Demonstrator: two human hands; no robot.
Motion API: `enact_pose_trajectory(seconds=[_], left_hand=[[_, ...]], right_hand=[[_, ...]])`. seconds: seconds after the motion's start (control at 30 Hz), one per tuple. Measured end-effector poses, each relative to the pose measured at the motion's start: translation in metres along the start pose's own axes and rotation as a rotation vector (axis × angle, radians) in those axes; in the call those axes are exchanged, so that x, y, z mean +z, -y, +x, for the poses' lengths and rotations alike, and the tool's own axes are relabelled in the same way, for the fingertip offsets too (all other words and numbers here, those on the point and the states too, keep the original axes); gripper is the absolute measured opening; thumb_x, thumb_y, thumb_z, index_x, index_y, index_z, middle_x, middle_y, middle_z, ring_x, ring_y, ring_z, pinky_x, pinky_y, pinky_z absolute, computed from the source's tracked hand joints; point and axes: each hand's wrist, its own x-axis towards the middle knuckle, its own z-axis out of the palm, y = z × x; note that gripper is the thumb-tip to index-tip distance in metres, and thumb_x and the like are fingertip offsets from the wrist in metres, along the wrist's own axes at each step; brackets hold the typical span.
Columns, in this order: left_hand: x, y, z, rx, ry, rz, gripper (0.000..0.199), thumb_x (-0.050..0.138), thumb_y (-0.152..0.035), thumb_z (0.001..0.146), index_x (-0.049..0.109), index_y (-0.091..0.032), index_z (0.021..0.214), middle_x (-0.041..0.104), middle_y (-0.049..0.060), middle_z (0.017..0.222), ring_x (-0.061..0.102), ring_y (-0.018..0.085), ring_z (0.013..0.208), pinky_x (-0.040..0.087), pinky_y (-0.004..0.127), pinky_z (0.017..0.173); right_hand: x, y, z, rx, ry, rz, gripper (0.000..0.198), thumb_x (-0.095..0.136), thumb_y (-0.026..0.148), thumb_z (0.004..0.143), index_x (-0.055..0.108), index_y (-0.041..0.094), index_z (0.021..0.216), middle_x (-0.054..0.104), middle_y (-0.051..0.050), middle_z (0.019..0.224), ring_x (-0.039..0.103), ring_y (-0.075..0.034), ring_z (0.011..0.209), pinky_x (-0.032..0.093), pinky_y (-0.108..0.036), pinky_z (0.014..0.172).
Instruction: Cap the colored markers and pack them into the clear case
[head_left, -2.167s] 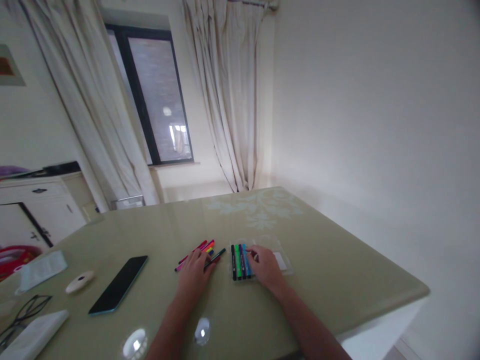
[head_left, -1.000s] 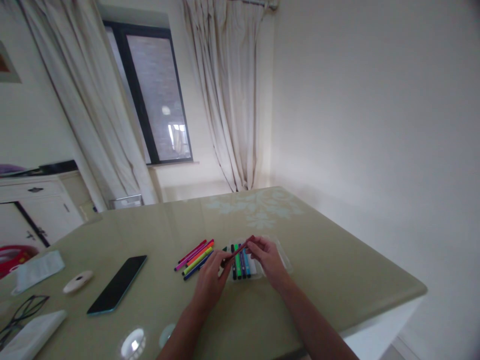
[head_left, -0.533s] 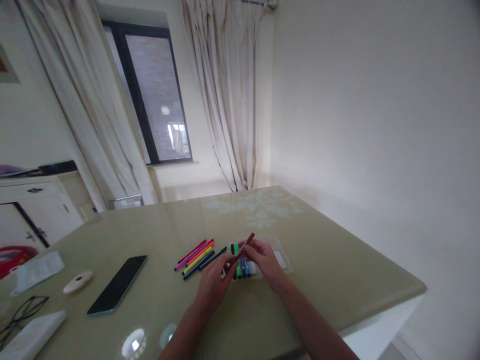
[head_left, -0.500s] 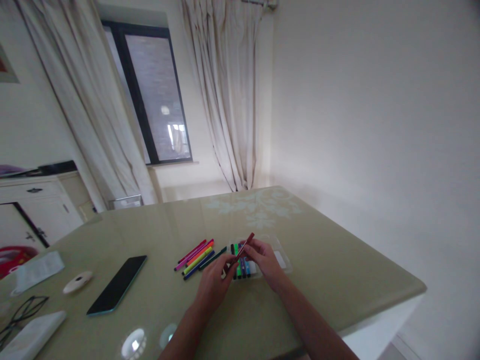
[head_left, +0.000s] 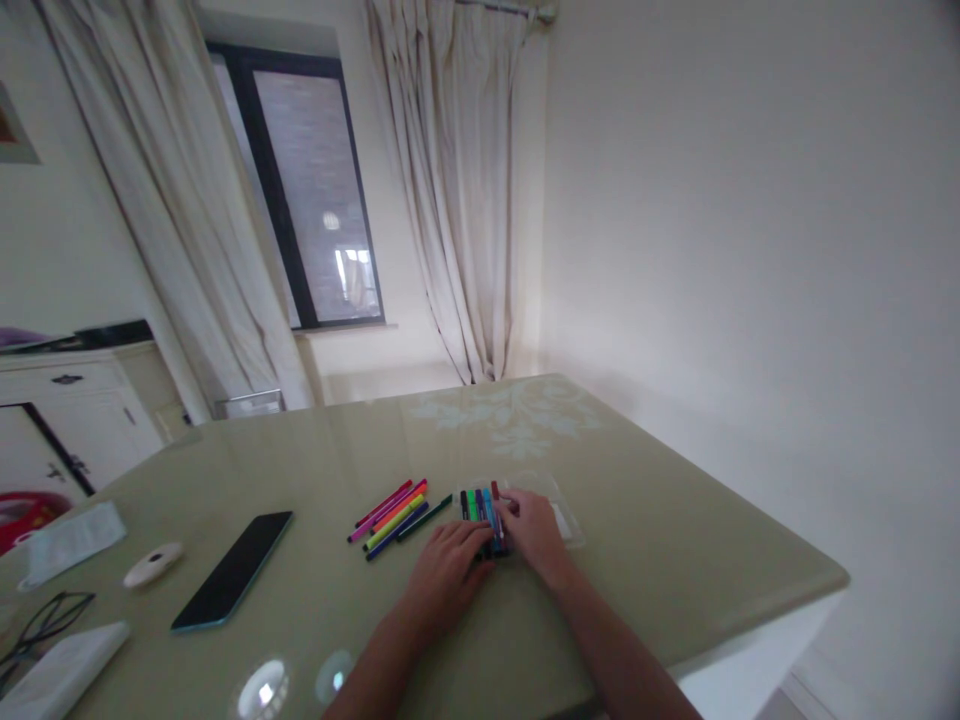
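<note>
A clear plastic pen case (head_left: 566, 522) lies open on the table with several felt-tip pens (head_left: 472, 506) side by side in it, among them black, green, purple and blue ones. At the right end of that row is a dark red felt-tip pen (head_left: 495, 490). The fingers of my right hand (head_left: 531, 522) are closed on its upper part. Over the near edge of the case, my left hand (head_left: 450, 565) lies with its fingers stretched out, touching the lower ends of the pens. More felt-tip pens (head_left: 394, 515), pink, orange, yellow, blue and dark green, lie loose left of the case.
Farther left on the table (head_left: 322, 450) are a black phone (head_left: 234, 570), a white oval object (head_left: 154, 565), a face mask (head_left: 75, 540), black glasses (head_left: 49, 625) and a white box-like object (head_left: 64, 670). A wall stands along the right side.
Both hands have lowered the dark red pen from above the case into the row beside the blue one. My left hand has let go of its lower end and flattened.
</note>
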Motion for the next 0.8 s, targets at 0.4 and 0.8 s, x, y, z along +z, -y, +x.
enact_pose_trajectory(seconds=[0.4,0.8], left_hand=[[0.005,-0.008,0.003,-0.022,0.052,0.15,0.047,0.057,-0.019,0.098,0.058,-0.038,0.141,0.061,0.004,0.143,0.055,0.028,0.131,0.043,0.05,0.111],[-0.007,0.043,-0.005,-0.444,-0.281,0.296,0.029,0.045,-0.023,0.1,0.07,-0.021,0.115,0.068,0.012,0.116,0.061,0.03,0.112,0.047,0.048,0.1]], right_hand=[[0.003,0.01,-0.005,-0.014,0.059,-0.401,0.014,0.061,0.021,0.094,0.075,0.019,0.09,0.076,-0.008,0.098,0.069,-0.021,0.092,0.044,-0.027,0.079],[-0.003,0.015,-0.01,-0.092,-0.048,-0.217,0.021,0.056,0.023,0.096,0.074,0.019,0.087,0.074,-0.007,0.092,0.067,-0.021,0.087,0.045,-0.028,0.079]])
